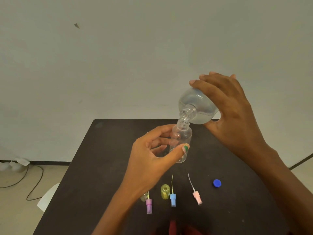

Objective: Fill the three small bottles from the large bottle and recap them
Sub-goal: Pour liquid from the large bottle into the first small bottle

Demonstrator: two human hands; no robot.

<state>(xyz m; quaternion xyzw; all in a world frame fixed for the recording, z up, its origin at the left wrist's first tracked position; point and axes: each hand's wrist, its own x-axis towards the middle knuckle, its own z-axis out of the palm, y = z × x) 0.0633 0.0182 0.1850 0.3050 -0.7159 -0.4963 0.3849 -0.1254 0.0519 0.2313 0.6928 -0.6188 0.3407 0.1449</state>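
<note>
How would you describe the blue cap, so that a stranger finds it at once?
Look at the dark table, on its right side near the right forearm. The blue cap lies alone there, right of the pink sprayer. It is round, deep blue and has no tube.

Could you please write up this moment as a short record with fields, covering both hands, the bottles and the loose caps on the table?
left hand: grips clear small bottle, held above the table
right hand: grips large bottle, tipped neck-down into the small bottle's mouth
large bottle contents: clear liquid, partly full
yellow small bottle: uncapped, lying on the table
third small bottle: mostly hidden behind left wrist
spray caps on table: purple, blue, pink
blue screw cap: off, lying at right
</note>
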